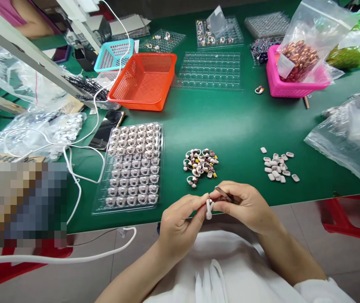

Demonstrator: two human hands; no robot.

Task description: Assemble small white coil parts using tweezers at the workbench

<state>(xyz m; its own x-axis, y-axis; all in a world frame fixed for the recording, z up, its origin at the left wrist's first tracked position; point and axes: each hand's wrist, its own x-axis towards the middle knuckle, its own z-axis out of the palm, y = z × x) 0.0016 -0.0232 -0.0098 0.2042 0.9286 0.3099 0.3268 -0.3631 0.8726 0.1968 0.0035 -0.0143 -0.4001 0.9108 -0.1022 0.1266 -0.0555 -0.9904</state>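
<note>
My left hand (181,225) is closed, its fingertips pinching a small pale clip-shaped earbud part (209,209) just past the table's front edge. Close against it, my right hand (249,206) is closed around a slim dark tool (223,194) that looks like tweezers; the fingers cover much of it. Its fingertips meet the earbud part too. Beyond my hands lies a loose pile of similar earbud parts (198,164) with yellow and dark bits on them. To the right, small pale oblong caps (275,167) are scattered on the green table (230,126).
A clear tray (134,166) filled with rows of pale parts lies left. Behind stand an orange basket (145,84), a clear compartment tray (209,70) and a pink basket (293,89) holding a bag of copper-coloured pieces. A white cable (97,113) runs beside a phone (107,129).
</note>
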